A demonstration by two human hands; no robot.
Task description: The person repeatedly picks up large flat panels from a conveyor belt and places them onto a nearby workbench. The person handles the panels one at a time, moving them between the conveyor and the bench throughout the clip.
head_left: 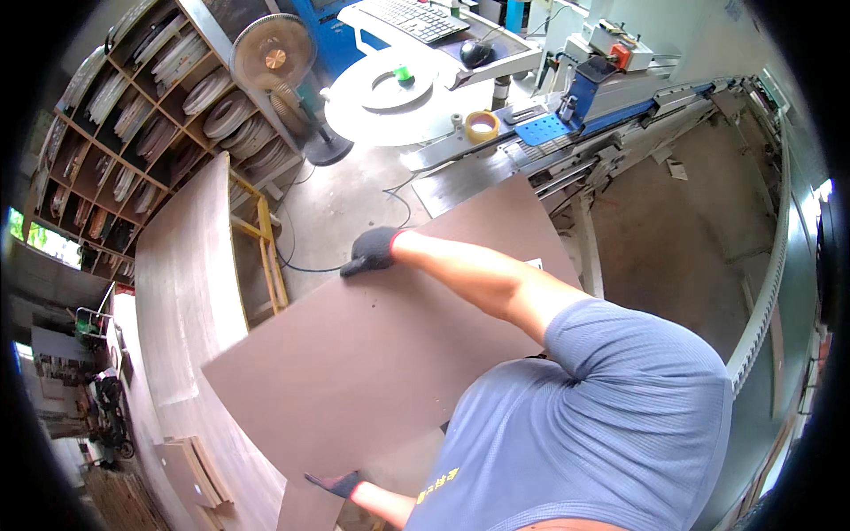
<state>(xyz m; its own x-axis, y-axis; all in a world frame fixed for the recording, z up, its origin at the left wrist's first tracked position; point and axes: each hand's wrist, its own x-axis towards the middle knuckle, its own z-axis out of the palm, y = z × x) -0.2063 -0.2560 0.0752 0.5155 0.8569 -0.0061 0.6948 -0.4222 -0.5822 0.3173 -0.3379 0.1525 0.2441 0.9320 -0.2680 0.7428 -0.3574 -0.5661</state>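
Note:
I hold a large thin brown board [372, 372] flat in front of my body, both hands in dark gloves. My right hand [370, 250] grips its far edge, the bare forearm stretched across the panel's top face. My left hand [336, 483] clasps the near lower edge, with only the fingers and wrist showing. The board's far corner lies close to the infeed of a long grey and blue machine [584, 97].
A stack of large brown boards [186, 292] lies to the left on a yellow frame [266, 248]. Behind are a standing fan [274, 57], shelves of coiled strips [159, 97], a round white turntable [390, 97], a tape roll [481, 126], and a keyboard [416, 18].

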